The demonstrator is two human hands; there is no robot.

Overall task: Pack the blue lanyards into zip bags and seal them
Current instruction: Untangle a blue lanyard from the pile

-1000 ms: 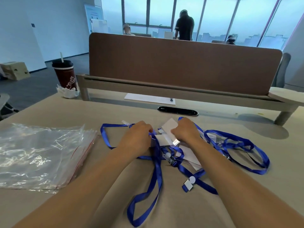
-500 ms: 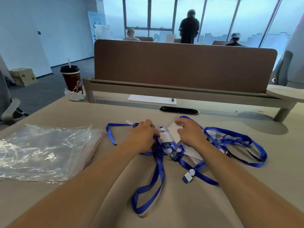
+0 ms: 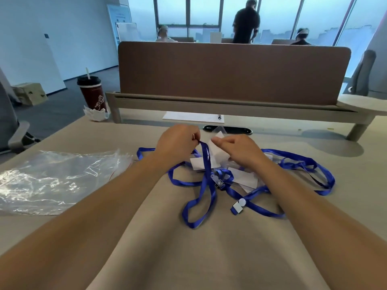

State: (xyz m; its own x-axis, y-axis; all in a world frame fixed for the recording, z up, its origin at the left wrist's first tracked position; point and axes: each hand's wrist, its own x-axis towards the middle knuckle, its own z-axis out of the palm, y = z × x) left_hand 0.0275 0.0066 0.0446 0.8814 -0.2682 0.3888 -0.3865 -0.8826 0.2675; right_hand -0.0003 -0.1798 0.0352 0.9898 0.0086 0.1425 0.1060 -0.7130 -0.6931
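A tangle of blue lanyards [image 3: 211,185] with clear badge holders and white cards [image 3: 243,177] lies on the beige desk in front of me. My left hand [image 3: 178,143] is raised above the pile and pinches one blue strap, which hangs down from its fingers. My right hand [image 3: 238,149] is lifted beside it, fingers curled round a clear badge holder with a white card [image 3: 217,146]. A heap of clear zip bags [image 3: 54,178] with red seal lines lies flat on the desk to the left, apart from both hands.
A brown divider panel [image 3: 232,72] closes the desk's far side, with a white sheet [image 3: 192,117] and a black cable slot [image 3: 236,130] below it. A dark red cup with a straw [image 3: 92,95] stands at the far left corner. People are by the windows beyond.
Both hands have risen off the pile. The left hand has pulled one blue strap upward, and the right hand has lifted a badge holder with its white card.
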